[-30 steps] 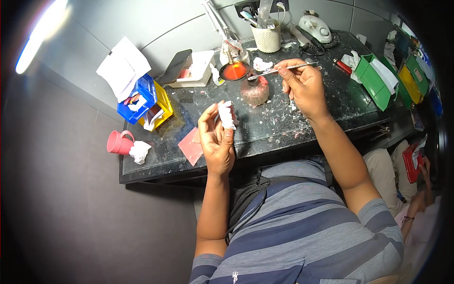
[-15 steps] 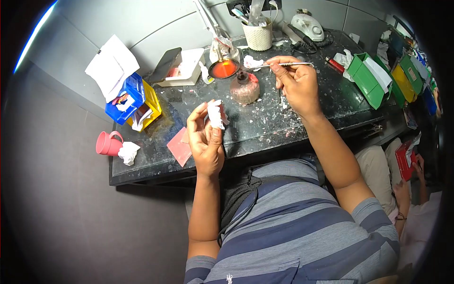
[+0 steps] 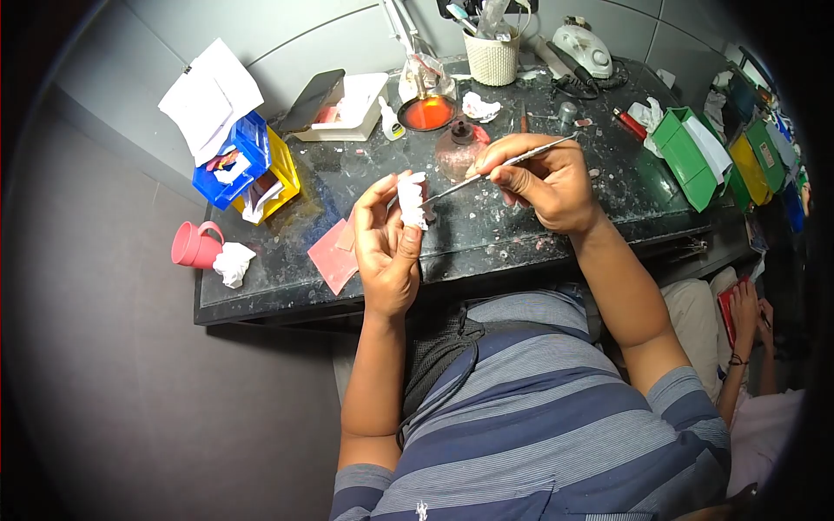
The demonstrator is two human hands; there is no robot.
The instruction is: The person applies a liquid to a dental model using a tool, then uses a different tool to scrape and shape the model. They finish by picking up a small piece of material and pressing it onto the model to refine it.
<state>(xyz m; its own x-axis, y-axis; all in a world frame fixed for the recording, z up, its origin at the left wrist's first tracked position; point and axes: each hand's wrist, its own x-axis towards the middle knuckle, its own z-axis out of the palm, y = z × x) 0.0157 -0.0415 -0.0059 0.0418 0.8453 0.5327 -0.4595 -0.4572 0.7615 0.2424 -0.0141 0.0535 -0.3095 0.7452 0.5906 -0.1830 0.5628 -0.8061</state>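
My left hand [image 3: 387,252] is closed around a small white dental model [image 3: 413,201] with a jagged edge, held up over the front of the bench. Pinched in my right hand [image 3: 547,184] is a thin metal wax carver [image 3: 521,158]. Its tip reaches left to the side of the model. Just behind the carver stands a glass spirit lamp [image 3: 458,154] with a dark top. Pink wax sheets [image 3: 334,260] lie on the bench below my left hand.
A black dish [image 3: 427,113] with glowing orange contents sits at the back, near a white box [image 3: 352,108] and small bottle [image 3: 390,120]. Blue and yellow bins [image 3: 248,174] and a pink mug [image 3: 196,246] stand left, green bins [image 3: 691,156] right. A seated person [image 3: 743,326] is at right.
My right hand has come down from beside the lamp, and the carver's tip has swung from there to the model. My left hand has shifted slightly right. The view has moved a little.
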